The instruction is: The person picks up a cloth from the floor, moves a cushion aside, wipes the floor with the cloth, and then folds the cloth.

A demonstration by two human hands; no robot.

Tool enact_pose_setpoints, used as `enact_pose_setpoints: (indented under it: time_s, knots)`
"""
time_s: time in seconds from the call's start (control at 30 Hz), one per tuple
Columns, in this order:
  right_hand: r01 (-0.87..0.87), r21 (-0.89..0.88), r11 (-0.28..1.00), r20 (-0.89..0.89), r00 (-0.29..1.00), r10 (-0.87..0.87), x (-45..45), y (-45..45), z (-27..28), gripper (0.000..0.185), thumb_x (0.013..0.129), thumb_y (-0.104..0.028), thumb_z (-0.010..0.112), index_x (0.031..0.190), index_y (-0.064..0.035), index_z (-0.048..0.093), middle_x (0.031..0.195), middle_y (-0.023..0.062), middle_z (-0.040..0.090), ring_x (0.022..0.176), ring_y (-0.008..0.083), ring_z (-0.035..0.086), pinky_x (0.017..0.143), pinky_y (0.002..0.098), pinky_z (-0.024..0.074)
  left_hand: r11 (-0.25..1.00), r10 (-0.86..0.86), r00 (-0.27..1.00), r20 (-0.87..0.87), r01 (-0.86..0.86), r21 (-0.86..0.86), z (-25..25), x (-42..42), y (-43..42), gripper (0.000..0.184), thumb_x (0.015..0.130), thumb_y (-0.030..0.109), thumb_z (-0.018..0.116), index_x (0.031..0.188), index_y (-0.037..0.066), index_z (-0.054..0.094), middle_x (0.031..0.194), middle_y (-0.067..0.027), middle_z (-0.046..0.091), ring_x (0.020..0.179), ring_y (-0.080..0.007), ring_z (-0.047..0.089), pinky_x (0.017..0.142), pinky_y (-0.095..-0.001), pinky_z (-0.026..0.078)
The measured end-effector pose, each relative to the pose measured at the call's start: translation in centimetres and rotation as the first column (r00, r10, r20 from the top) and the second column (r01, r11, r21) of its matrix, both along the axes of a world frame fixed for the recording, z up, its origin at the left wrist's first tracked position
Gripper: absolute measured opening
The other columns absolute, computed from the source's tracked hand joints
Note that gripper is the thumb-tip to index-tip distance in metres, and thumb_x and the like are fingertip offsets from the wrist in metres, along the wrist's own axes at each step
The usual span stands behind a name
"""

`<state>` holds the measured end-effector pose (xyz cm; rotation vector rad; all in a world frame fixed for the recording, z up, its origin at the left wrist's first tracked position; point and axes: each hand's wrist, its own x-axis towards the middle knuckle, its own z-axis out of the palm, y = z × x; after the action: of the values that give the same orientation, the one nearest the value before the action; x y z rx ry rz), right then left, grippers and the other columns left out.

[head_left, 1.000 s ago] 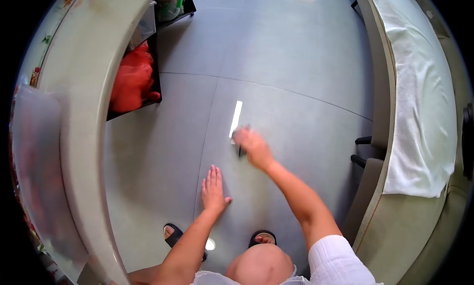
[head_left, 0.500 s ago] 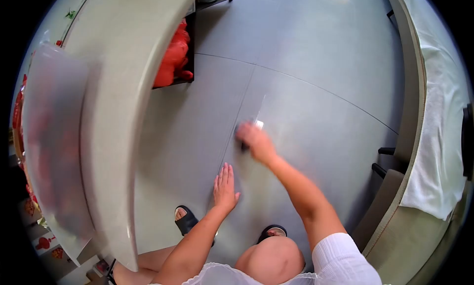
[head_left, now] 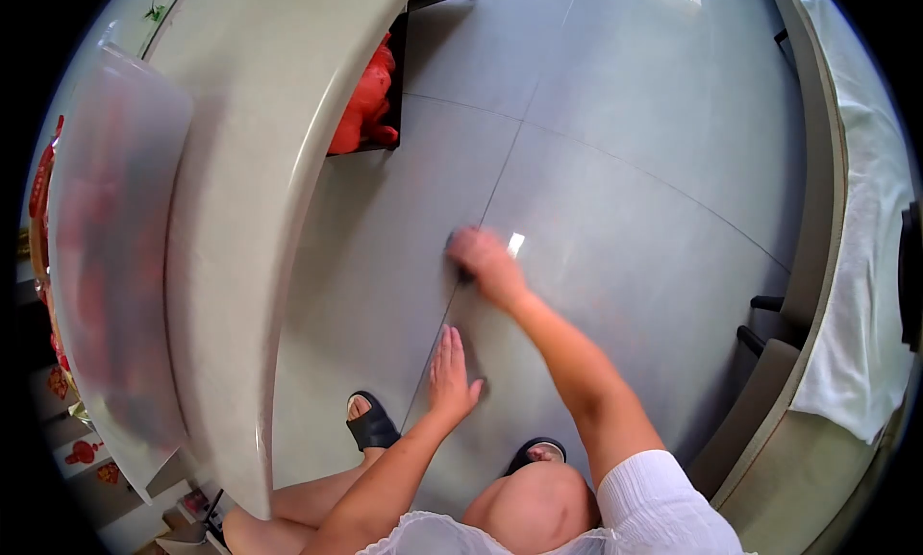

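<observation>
My right hand (head_left: 487, 262) is closed around a small dark object (head_left: 465, 276), down at the grey tiled floor (head_left: 596, 267) by a tile seam. Motion blur and my fingers hide most of that object, so its kind does not show. Nearer to me, my left hand (head_left: 454, 374) is spread flat with fingers straight and nothing in it. It appears to rest on the floor beside the same seam.
A pale curved counter (head_left: 236, 199) with a translucent plastic sheet (head_left: 120, 238) runs along the left. Red bags (head_left: 370, 98) fill a dark low rack behind it. On the right stand a sofa (head_left: 817, 257) with a white cloth (head_left: 856, 363) and dark legs. My sandals (head_left: 373, 425) are close below.
My right hand has shifted slightly left with the dark object, onto the seam. My left hand stays flat, a little further right in view. The whole view has shifted slightly.
</observation>
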<state>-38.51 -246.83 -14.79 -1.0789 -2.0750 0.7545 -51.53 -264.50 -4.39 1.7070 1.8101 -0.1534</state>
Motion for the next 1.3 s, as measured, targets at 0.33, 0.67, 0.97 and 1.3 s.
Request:
enact_pose_setpoints:
  time_s: [0.33, 0.67, 0.97, 1.3]
  knots:
    - [-0.135, -0.061, 0.989, 0.023, 0.990, 0.136, 11.9, 2.4, 1.6, 0.033, 0.083, 0.001, 0.053, 0.113, -0.0091, 0.066, 0.129, 0.0094, 0.060, 0.127, 0.0289, 0.051, 0.109, 0.0422, 0.0378, 0.996, -0.093, 0.985, 0.144, 0.092, 0.011, 1.7, -0.2, -3.1, 0.095, 0.075, 0.009, 0.075, 0.153, 0.006, 0.021, 0.159, -0.0188, 0.020, 0.144, -0.0390, 0.028, 0.112, -0.0478, 0.032]
    - [-0.142, -0.184, 0.973, 0.084, 0.984, 0.159, 7.3, -20.6, 2.9, 0.044, 0.081, -0.001, 0.051, 0.122, -0.0126, 0.064, 0.137, 0.0087, 0.057, 0.132, 0.0264, 0.050, 0.110, 0.0443, 0.0385, 0.989, -0.110, 0.983, 0.149, 0.094, 0.112, -1.1, 1.1, 0.7, 0.096, 0.073, -0.001, 0.068, 0.155, 0.008, 0.019, 0.162, -0.0162, 0.015, 0.145, -0.0367, 0.027, 0.112, -0.0475, 0.031]
    - [0.463, 0.104, 0.880, 0.326, 0.820, -0.470, 23.9, 0.2, 3.6, 0.042, 0.086, 0.002, 0.050, 0.125, -0.0117, 0.061, 0.138, 0.0123, 0.056, 0.129, 0.0349, 0.050, 0.107, 0.0446, 0.0400, 0.970, -0.242, 0.969, -0.057, 0.240, -0.032, -1.9, 2.1, 0.7, 0.097, 0.072, -0.002, 0.065, 0.156, 0.009, 0.017, 0.163, -0.0139, 0.011, 0.149, -0.0325, 0.018, 0.117, -0.0474, 0.025]
    - [-0.144, -0.039, 0.989, 0.171, 0.974, 0.149, 14.3, -19.4, 2.7, 0.041, 0.083, -0.002, 0.052, 0.120, -0.0142, 0.064, 0.135, 0.0072, 0.057, 0.130, 0.0287, 0.050, 0.109, 0.0433, 0.0401, 0.931, -0.362, 0.931, -0.043, 0.363, 0.027, -2.2, 8.3, 4.3, 0.105, 0.070, 0.005, 0.074, 0.156, 0.007, 0.014, 0.163, -0.0155, 0.011, 0.149, -0.0323, 0.018, 0.118, -0.0475, 0.024]
